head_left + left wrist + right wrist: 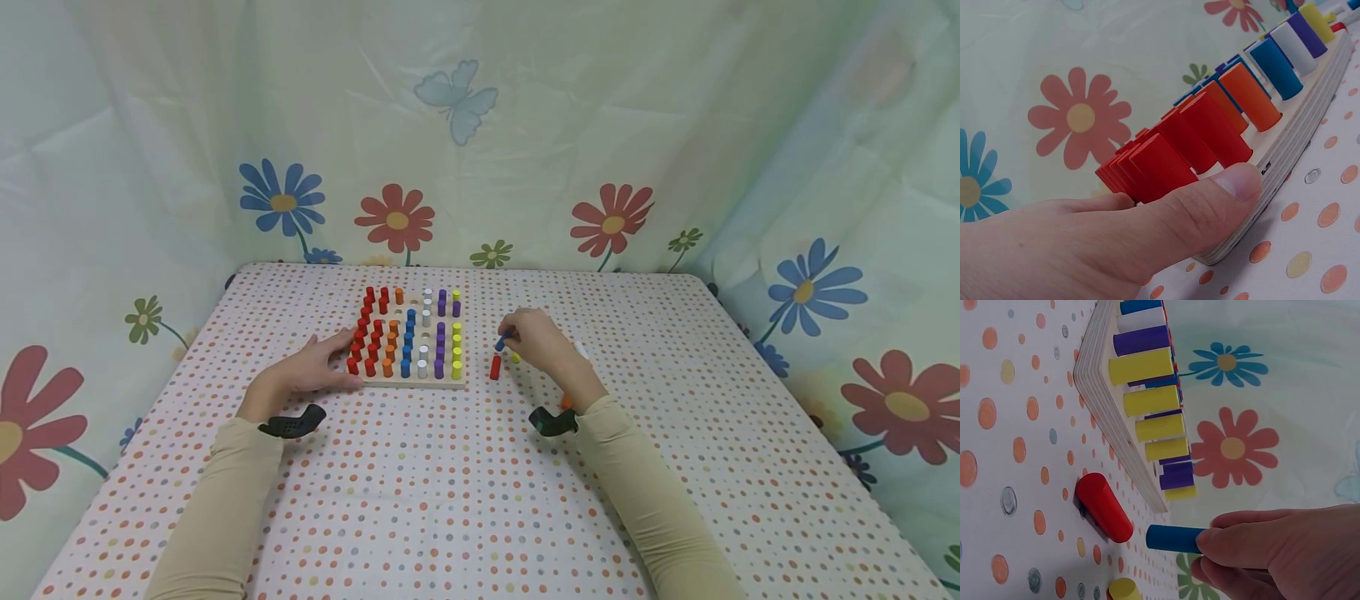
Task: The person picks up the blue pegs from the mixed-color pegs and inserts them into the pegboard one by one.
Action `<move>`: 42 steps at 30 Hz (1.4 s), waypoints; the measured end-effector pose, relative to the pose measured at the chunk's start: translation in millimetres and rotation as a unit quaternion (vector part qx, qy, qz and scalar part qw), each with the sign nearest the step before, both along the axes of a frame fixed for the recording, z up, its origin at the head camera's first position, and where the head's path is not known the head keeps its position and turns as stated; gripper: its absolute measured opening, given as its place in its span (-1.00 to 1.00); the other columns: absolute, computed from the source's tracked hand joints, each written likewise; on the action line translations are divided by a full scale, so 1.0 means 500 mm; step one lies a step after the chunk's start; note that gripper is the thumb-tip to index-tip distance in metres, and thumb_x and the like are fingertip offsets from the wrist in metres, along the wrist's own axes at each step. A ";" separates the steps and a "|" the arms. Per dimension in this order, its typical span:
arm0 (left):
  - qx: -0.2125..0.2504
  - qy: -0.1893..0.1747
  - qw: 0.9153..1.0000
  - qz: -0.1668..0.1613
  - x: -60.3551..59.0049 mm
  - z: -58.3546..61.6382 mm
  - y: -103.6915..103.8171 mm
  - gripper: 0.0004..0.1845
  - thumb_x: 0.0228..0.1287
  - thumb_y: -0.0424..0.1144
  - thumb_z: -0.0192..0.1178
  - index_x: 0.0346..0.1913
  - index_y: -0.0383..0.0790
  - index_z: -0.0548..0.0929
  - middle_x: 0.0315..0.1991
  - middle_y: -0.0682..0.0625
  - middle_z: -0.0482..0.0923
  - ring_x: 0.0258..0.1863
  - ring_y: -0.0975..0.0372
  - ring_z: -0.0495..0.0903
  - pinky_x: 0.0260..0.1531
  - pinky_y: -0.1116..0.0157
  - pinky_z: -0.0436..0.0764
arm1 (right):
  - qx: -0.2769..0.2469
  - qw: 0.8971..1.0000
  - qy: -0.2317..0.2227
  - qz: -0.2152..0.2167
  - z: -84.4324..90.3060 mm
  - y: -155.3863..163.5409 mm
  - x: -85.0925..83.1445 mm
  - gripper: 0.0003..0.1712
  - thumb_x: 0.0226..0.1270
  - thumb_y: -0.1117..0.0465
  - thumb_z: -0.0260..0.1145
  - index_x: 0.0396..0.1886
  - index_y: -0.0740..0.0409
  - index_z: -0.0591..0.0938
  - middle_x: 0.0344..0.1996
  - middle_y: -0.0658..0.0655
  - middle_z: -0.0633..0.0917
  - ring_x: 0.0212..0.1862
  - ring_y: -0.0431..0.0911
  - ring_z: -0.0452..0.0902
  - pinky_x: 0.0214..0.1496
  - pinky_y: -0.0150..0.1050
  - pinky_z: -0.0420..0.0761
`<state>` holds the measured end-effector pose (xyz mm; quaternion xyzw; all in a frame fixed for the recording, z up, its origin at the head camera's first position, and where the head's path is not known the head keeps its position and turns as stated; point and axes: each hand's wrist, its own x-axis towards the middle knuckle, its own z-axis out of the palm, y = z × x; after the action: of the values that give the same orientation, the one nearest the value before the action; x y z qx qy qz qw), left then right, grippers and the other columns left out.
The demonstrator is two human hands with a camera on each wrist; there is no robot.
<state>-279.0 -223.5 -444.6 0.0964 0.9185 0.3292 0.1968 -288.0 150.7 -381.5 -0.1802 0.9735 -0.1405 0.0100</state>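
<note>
Fingertips (1210,540) of the right hand (536,340) are pinched on a blue peg (1172,538), held just right of the peg board (442,382) and above the table. No writing can be read anywhere. A dotted tablecloth (480,500) is spread under everything. The wooden board is filled with upright red, orange, blue, white, purple and yellow pegs. Its near left corner is pressed by the thumb (1222,194) of the left hand (315,367), fingers relaxed and fairly straight. A red peg (495,367) is stood beside the board; a yellow peg (1124,589), partly hidden, apparently lies nearby.
</note>
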 end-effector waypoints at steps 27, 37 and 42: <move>-0.020 0.015 1.000 -0.013 0.000 0.011 -0.007 0.31 -0.21 0.42 0.33 0.53 -0.08 -0.10 0.55 -0.11 -0.21 0.52 -0.06 -0.38 0.41 -0.14 -0.51 | -0.037 0.998 0.046 0.001 0.015 -0.028 -0.023 -0.87 0.29 0.27 0.29 -0.21 0.20 0.69 -0.25 0.12 0.66 -0.21 -0.08 0.62 -0.17 -0.29 0.66; -0.016 0.013 1.000 -0.014 0.006 0.010 -0.002 0.30 -0.21 0.42 0.33 0.53 -0.07 -0.10 0.55 -0.11 -0.22 0.51 -0.08 -0.42 0.41 -0.17 -0.48 | -0.001 0.993 0.083 0.079 0.047 -0.089 -0.074 -0.83 0.27 0.25 0.32 -0.18 0.19 0.71 -0.25 0.10 0.67 -0.18 -0.09 0.62 -0.11 -0.29 0.66; -0.013 0.009 1.000 -0.008 0.008 0.010 0.004 0.30 -0.20 0.41 0.34 0.53 -0.06 -0.11 0.55 -0.11 -0.24 0.50 -0.11 -0.48 0.40 -0.19 -0.47 | 0.004 0.992 0.069 0.103 0.057 -0.141 -0.097 -0.82 0.28 0.26 0.31 -0.15 0.18 0.71 -0.24 0.08 0.66 -0.20 -0.11 0.59 -0.09 -0.32 0.65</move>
<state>-275.1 -221.6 -439.8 0.1044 0.9237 0.3146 0.1921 -336.4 80.2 -353.0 -0.2892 0.9485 -0.1224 -0.0420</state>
